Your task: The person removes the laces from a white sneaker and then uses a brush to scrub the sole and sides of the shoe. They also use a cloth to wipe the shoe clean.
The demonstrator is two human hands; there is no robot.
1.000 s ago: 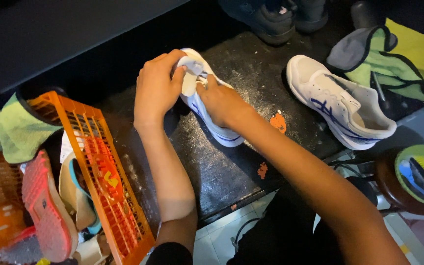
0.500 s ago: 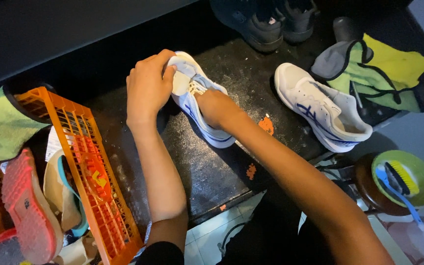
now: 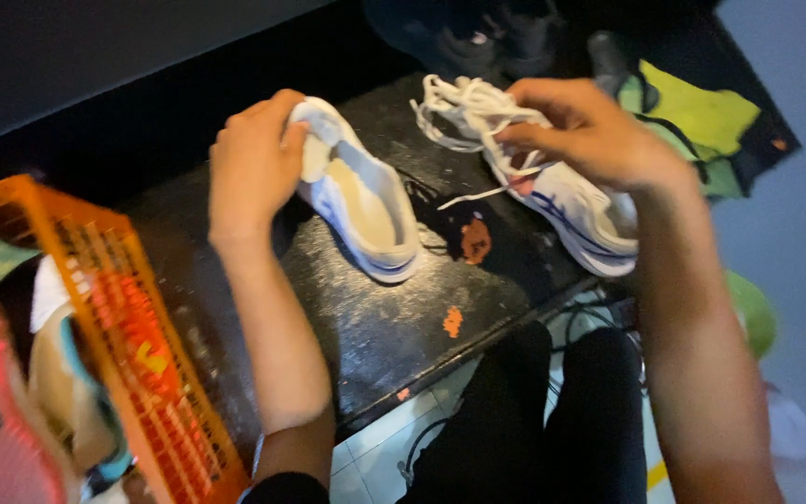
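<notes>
Left hand clenched on the heel of a white sneaker, sole down on the dark, scuffed tabletop, toe pointing away from the wrist toward the near edge. Right hand closed over a bunch of loose white laces at the top of a second white sneaker with blue side stripes, resting just under the palm. Two patches of orange on the tabletop between the hands, the smaller one nearer the edge. Orange plastic crate standing outward of the left forearm, a pink sandal and pale footwear behind it; no label readable on the crate. Green and yellow cloth lying beyond the right hand, dark shoes further back, blurred. Round green object outward of the right forearm, partly hidden, kind unclear. Dark trouser legs below the tabletop edge between both arms, over pale floor tiles
</notes>
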